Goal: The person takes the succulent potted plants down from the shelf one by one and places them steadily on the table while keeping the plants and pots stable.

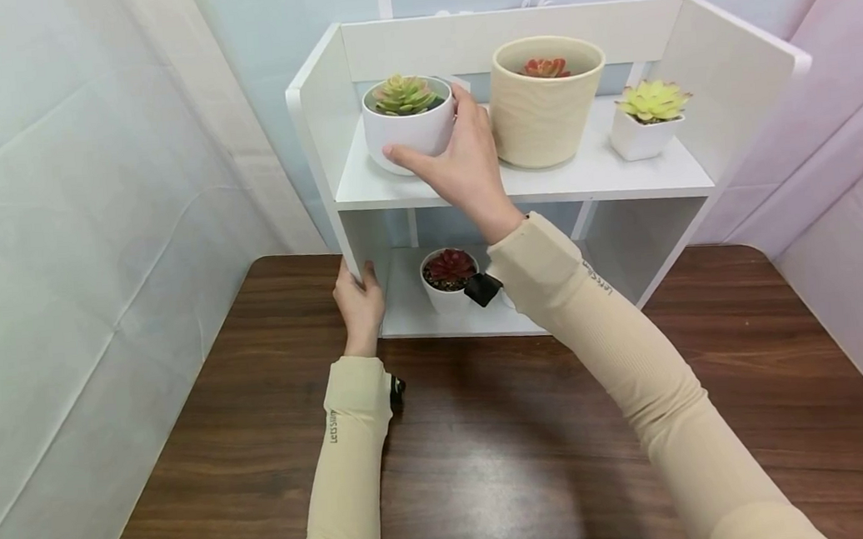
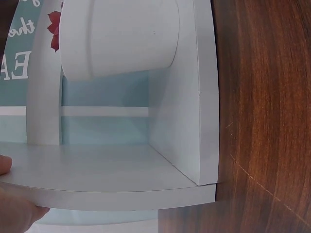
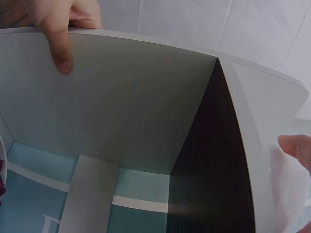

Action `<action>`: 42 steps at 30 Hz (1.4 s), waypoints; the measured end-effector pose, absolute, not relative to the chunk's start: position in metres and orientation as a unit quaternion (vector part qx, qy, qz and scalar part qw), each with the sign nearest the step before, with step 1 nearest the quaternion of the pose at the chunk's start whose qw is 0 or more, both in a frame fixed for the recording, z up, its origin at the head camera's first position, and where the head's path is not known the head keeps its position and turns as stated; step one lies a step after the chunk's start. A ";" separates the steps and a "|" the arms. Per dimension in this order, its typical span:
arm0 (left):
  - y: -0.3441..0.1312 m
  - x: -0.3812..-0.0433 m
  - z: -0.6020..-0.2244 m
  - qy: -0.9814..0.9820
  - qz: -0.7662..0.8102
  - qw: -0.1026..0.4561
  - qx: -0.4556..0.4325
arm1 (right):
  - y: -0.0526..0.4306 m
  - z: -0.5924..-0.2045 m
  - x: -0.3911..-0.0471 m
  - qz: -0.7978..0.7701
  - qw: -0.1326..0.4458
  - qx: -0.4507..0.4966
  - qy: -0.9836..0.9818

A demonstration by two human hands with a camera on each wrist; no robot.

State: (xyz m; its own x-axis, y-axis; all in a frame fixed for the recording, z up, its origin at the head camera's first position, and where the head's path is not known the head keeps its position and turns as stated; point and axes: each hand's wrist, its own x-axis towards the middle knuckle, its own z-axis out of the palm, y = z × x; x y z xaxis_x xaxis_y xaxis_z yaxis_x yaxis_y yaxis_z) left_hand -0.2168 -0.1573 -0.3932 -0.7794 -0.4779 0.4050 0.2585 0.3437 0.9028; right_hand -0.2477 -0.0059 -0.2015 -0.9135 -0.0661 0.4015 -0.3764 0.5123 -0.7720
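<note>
In the head view my right hand [image 1: 469,162] holds a round white pot [image 1: 403,138] with a green succulent [image 1: 406,96], thumb on its front and fingers around its right side. This pot is at the left end of the upper level of a white two-level shelf [image 1: 606,190]. My left hand [image 1: 360,304] grips the front edge of the shelf's left side panel, low down. Its thumb lies on the panel's inner face in the right wrist view. Beside my right hand stands a larger cream pot [image 1: 545,120] with a red succulent [image 1: 545,68].
A small square white pot [image 1: 644,138] with a yellow-green succulent stands at the upper level's right. Below, a white pot [image 1: 447,300] holds a dark red succulent [image 1: 450,266]; my right sleeve [image 1: 599,308] hides part of that level. The shelf stands on a brown wooden table [image 1: 475,467].
</note>
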 end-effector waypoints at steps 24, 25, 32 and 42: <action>-0.157 -0.217 -0.393 -0.757 -0.561 0.326 0.076 | -0.008 -0.201 -0.254 0.486 0.140 0.128 -0.853; -0.157 -0.217 -0.393 -0.757 -0.561 0.325 0.076 | -0.008 -0.201 -0.255 0.486 0.140 0.128 -0.853; -0.157 -0.218 -0.393 -0.757 -0.560 0.329 0.073 | -0.008 -0.200 -0.255 0.485 0.139 0.122 -0.855; -0.156 -0.217 -0.394 -0.754 -0.563 0.330 0.070 | -0.007 -0.199 -0.253 0.485 0.135 0.106 -0.857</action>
